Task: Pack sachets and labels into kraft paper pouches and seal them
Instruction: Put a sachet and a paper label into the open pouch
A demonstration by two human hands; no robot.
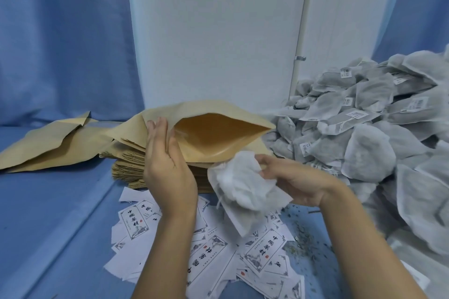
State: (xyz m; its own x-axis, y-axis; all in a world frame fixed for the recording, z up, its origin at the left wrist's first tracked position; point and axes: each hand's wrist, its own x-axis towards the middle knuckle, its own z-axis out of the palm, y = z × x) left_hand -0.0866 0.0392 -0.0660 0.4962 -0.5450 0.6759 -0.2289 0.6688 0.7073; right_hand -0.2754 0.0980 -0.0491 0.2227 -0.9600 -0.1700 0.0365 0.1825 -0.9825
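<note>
Kraft paper pouch (218, 133) held agape above a stack of pouches (128, 167) at the middle of the blue tabletop (60, 213), its left lip pinched by the left hand (167, 165). Crumpled white sachet (243, 184) clutched in the curled fingers of the right hand (298, 184), at the pouch's mouth. Labels (262, 250) strewn along the near edge; grey sachet heap (364, 128) banked at the right edge.

Left hand (167, 162) upright, right hand (295, 178) cupped

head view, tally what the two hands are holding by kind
pouch, mouth open, in the left hand: 1
sachet bunch, white, in the right hand: 1
total: 2
</note>
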